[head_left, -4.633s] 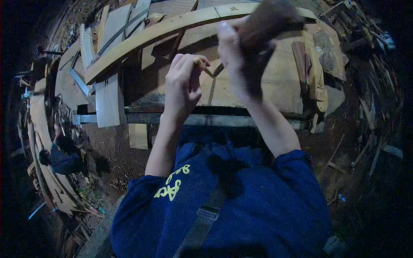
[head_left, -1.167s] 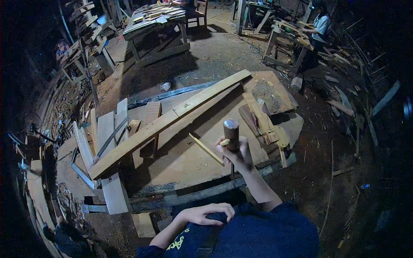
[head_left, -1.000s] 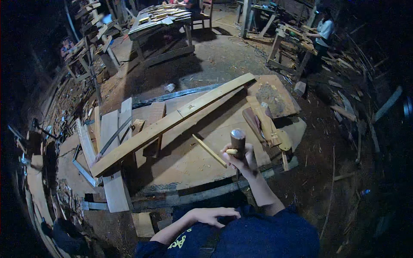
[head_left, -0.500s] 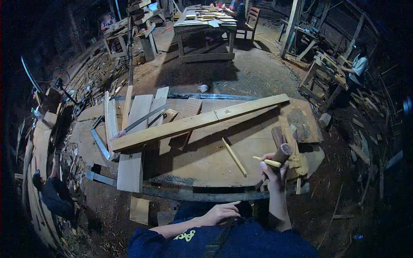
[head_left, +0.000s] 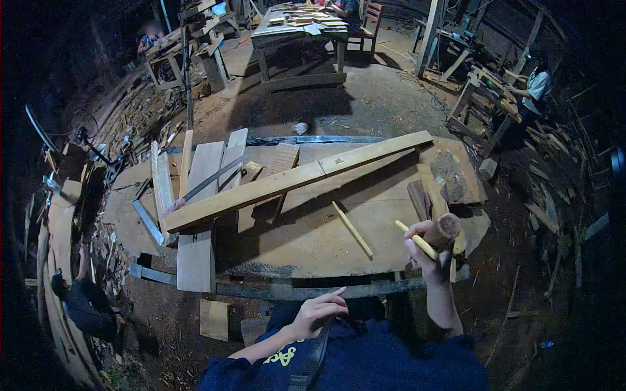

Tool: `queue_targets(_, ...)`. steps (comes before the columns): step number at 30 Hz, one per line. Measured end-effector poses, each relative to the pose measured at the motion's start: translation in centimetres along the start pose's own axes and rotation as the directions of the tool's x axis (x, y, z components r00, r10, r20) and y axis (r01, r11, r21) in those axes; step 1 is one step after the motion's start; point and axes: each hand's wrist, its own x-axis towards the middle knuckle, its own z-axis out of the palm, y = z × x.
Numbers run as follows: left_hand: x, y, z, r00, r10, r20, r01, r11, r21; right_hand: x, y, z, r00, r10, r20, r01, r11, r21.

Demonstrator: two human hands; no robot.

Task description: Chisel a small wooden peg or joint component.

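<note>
My right hand [head_left: 425, 251] is closed around a short yellow stick [head_left: 417, 240], which slants across its fingers over the right side of the workbench. Against the same hand, a thick round brown piece of wood [head_left: 448, 228] shows its end face; whether the fingers grip it too is unclear. My left hand [head_left: 321, 311] rests near my body, empty, fingers stretched out and the index finger pointing right. Between the hands and the long beam, a thin yellow strip [head_left: 352, 228] lies on the workbench [head_left: 306, 251]. The long squared beam [head_left: 306, 176] crosses the bench diagonally.
Flat boards [head_left: 197, 254] and a long narrow metal blade [head_left: 214, 177] lie at the bench's left. A metal square [head_left: 149, 221] is at its left edge. Beyond stands a table [head_left: 300, 39] stacked with wood pieces. People work at left and right; scrap wood litters the ground.
My right hand has moved slightly right with the yellow stick, which now tilts more steeply. The round wood beside it has shifted right. My left hand has moved slightly left, and the view has shifted a little.
</note>
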Motion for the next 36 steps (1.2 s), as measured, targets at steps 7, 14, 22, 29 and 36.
queue_targets(7, 1.8, 3.2, -3.0, 0.996, 0.018, -0.092, -0.014, 0.999, 0.043, -0.3, 0.1, 0.0, 0.999, -0.045, 0.005, 0.046, 0.989, -0.141)
queue_targets(14, 1.8, 4.2, -4.8, 0.977, -0.055, 0.204, 0.160, 0.821, -0.548, -0.5, 1.2, 2.3, 0.994, 0.086, 0.063, -0.090, 0.994, 0.056)
queue_targets(22, 2.9, 3.4, -6.0, 0.703, 0.637, 0.315, 0.044, 0.404, -0.914, -0.7, 1.7, 3.8, 0.997, 0.051, 0.062, -0.056, 0.996, 0.073)
queue_targets(29, 2.4, 12.1, -12.5, 0.468, 0.699, 0.541, -0.336, 0.707, -0.622, -1.1, 2.1, 3.3, 0.994, 0.095, 0.062, -0.101, 0.990, 0.099)
queue_targets(36, 0.2, 15.1, -15.2, 0.419, 0.749, 0.513, -0.609, 0.651, -0.453, -1.3, 1.8, 3.0, 0.989, 0.140, 0.050, -0.146, 0.981, 0.131)
